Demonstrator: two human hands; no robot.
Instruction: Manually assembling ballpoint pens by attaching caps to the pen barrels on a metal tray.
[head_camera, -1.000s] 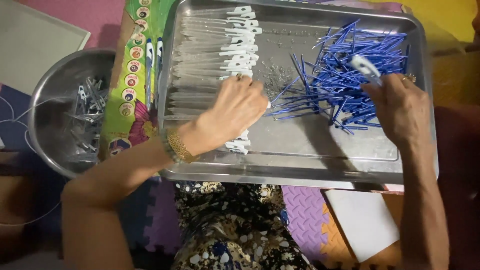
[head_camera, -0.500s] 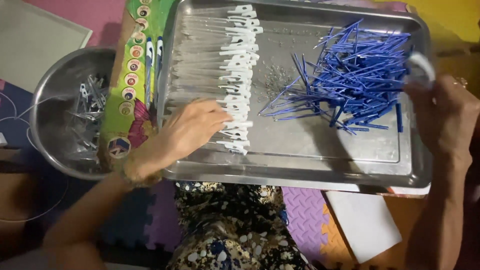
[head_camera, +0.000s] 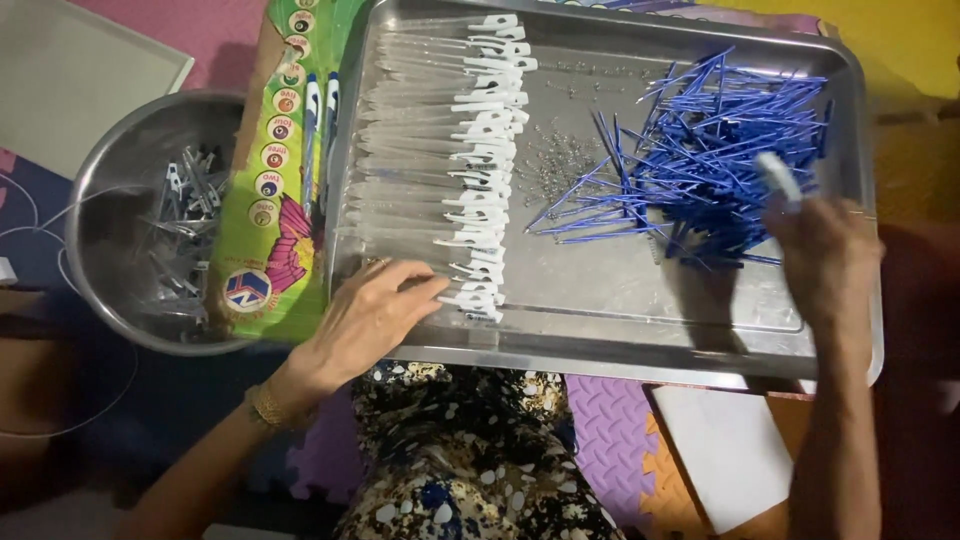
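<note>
Nearest the camera lies a lap covered in dark cloth with white and yellow spots (head_camera: 470, 450), and beside it purple and orange foam floor tiles (head_camera: 610, 440) with a white sheet (head_camera: 720, 450) lying on them. Just beyond, the near rim of a large steel tray (head_camera: 640, 345) spans the view. The left hand (head_camera: 375, 310), a gold bracelet (head_camera: 265, 405) at its wrist, rests on the tray's near left corner with its fingers loosely extended and close together, the fingertips touching the nearest pieces in a row of clear plastic barrels with white clips (head_camera: 470, 180); it grips nothing that I can make out. That row runs in a neat column up the tray's left half, clips pointing toward the middle. The right hand (head_camera: 825, 260) hovers over the right side of the tray, pinched around a small white piece (head_camera: 778, 180) that sticks up from the fingers; motion blur hides its exact shape. It is right at the near edge of a loose heap of thin blue refills (head_camera: 700, 150) filling the tray's right half. Between the heap and the row, tiny metal bits (head_camera: 555, 165) are scattered on the bare tray floor. Left of the tray lies a green printed cardboard box (head_camera: 275, 220), and past it a round steel bowl (head_camera: 105, 190) holding grey metal clips (head_camera: 185, 220).
</note>
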